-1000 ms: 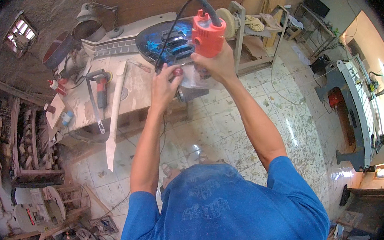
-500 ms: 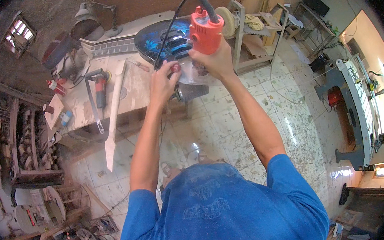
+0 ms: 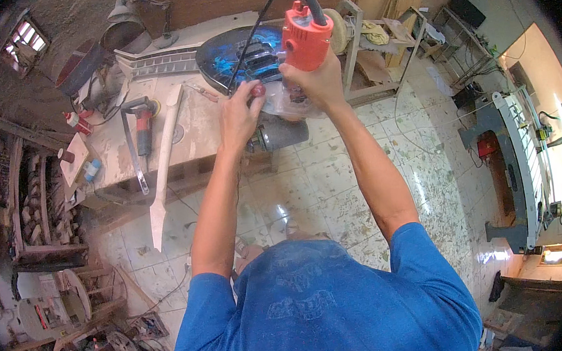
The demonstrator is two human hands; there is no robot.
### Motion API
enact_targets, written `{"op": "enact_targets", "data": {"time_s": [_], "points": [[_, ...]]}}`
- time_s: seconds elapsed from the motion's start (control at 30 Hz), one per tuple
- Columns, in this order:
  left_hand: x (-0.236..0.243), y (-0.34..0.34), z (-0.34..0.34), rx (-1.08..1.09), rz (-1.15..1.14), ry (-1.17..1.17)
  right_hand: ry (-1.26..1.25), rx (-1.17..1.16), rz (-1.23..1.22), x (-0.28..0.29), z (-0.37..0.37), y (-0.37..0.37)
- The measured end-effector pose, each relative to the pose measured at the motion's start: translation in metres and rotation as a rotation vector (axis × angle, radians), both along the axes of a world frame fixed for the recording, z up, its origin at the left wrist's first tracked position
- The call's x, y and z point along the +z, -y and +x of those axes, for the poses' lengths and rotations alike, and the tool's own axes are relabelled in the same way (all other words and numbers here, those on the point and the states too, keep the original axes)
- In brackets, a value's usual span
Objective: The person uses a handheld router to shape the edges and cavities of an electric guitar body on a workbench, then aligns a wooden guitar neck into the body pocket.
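My right hand (image 3: 318, 85) wraps round the lower body of a red trim router (image 3: 307, 37), which stands upright with a black cord rising from its top. My left hand (image 3: 240, 115) is closed on a small dark red knob (image 3: 258, 91) beside the router's clear lower part. Just beyond both hands lies a glossy black guitar body (image 3: 215, 54) with a blue pattern, flat on the workbench. The router's base and whatever it touches are mostly hidden by my hands. A dark cylinder (image 3: 284, 134) shows below my wrists at the bench edge.
On the workbench (image 3: 106, 155) lie a long pale wooden neck blank (image 3: 165, 156) overhanging the front edge, a red-and-grey angle grinder (image 3: 145, 131) and a metal strip (image 3: 134, 156). A buffing wheel (image 3: 342, 33) stands right of the router. A loose cord crosses the tiled floor (image 3: 387, 158).
The router and both hands have shifted very slightly, the router a little rightward and down in view. The grip of each hand looks the same.
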State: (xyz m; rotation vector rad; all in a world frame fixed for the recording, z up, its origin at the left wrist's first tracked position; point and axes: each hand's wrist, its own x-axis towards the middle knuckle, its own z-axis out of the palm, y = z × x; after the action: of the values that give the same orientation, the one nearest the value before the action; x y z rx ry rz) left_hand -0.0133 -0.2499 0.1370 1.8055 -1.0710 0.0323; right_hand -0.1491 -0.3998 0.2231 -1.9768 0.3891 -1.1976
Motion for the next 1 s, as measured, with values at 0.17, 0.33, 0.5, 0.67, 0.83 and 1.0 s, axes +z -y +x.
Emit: {"op": "enact_targets", "data": {"time_s": [0.17, 0.33, 0.5, 0.67, 0.83, 1.0], "points": [[0.0, 0.001, 0.004, 0.044, 0.026, 0.023, 0.01, 0.019, 0.029, -0.003, 0.008, 0.006], [0.004, 0.004, 0.006, 0.094, 0.045, 0.048, 0.008, 0.014, 0.004, -0.009, 0.016, 0.014], [0.012, 0.007, 0.004, 0.134, 0.077, 0.088, -0.004, 0.016, 0.007, -0.011, 0.022, 0.021], [0.01, 0.008, 0.007, 0.178, 0.085, 0.188, 0.017, 0.029, 0.021, -0.002, 0.021, 0.014], [0.007, 0.009, 0.011, 0.127, 0.062, 0.161, 0.021, 0.017, 0.047, -0.004, 0.022, 0.013], [-0.004, 0.005, 0.016, 0.118, 0.03, 0.224, 0.014, 0.021, 0.069, -0.007, 0.016, 0.008]]}}
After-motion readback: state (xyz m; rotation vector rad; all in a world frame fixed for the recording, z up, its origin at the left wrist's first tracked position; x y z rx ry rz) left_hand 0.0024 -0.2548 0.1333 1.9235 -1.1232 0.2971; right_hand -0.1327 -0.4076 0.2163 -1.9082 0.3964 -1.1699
